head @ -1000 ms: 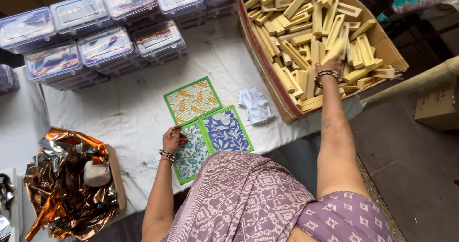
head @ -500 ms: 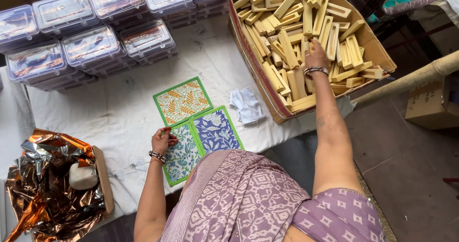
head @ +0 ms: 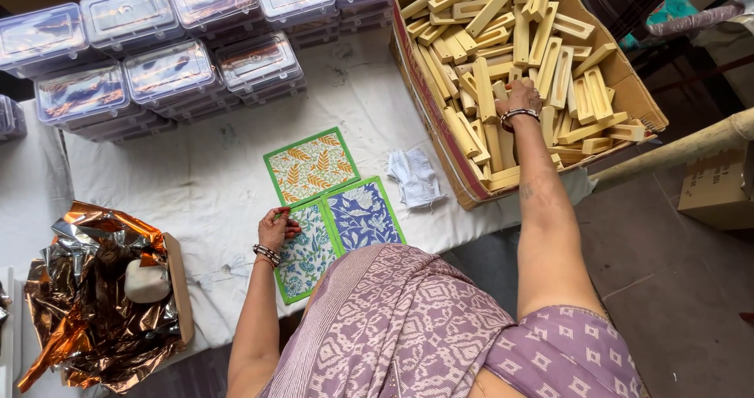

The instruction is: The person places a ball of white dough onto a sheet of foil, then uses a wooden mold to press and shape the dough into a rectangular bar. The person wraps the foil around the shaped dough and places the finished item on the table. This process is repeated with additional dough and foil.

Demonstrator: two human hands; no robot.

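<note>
Purple patterned cloth covers the person's shoulders at the bottom edge. Just beyond, the left hand (head: 275,229) rests on a green-edged printed card (head: 302,253), fingers curled loosely on its corner, beside a blue card (head: 363,216) and a yellow-leaf card (head: 312,165) on the white counter (head: 196,186). Farther off, the right hand (head: 520,98) reaches into a cardboard box (head: 628,84), fingers bent down among yellow wooden blocks (head: 471,68); whether they grip one I cannot tell.

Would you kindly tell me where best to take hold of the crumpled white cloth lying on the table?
Probably pinch a raised fold near the middle of the white cloth from straight above: it lies limp and bunched on the table, with no firm edge to grip.
</note>
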